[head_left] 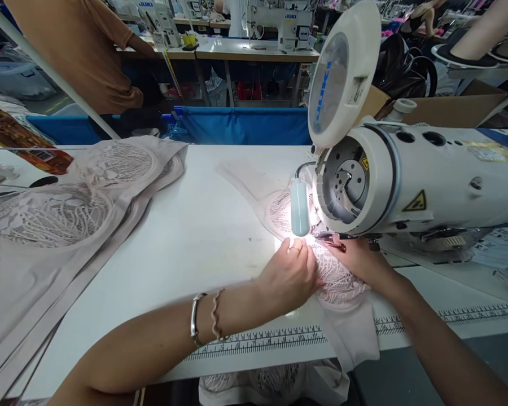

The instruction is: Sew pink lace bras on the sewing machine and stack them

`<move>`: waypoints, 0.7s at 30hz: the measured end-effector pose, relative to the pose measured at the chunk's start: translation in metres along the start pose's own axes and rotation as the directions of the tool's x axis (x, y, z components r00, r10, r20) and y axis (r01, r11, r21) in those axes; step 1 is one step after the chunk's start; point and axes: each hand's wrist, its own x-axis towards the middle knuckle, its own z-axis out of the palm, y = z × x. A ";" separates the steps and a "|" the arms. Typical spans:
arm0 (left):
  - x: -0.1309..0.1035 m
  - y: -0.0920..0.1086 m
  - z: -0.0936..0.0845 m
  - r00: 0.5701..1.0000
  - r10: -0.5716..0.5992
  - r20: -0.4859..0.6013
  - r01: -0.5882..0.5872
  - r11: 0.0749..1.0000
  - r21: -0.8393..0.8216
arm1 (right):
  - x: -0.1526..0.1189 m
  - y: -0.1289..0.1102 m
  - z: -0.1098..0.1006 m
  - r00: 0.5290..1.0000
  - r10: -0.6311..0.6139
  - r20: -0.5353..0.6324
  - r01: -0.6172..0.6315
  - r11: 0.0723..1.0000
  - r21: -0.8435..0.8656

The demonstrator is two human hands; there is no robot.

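My left hand (291, 273) pinches the bra (338, 282) by the machine (444, 180); my right hand (359, 262) grips scissors (337, 246). This piece appears unfinished; the pile (88, 225) at left, undetermined.

Stacked garments (68, 214) lie on the bench (195, 242) at nine o'clock, the machine (449, 180) at three, a single garment (336, 282) partly beneath it.
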 end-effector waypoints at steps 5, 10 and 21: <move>-0.007 0.008 0.007 0.999 0.038 0.015 -0.040 0.986 0.164 | -0.011 0.004 -0.005 0.985 -0.173 0.025 0.174 0.984 -0.027; -0.009 -0.008 0.011 0.996 0.092 -0.016 -0.089 0.986 0.141 | -0.016 0.006 -0.002 0.942 -0.335 -0.034 0.329 0.937 -0.122; 0.000 -0.061 0.004 0.990 0.138 -0.021 -0.139 0.980 -0.144 | -0.012 -0.001 0.007 0.919 -0.371 -0.133 0.359 0.927 -0.107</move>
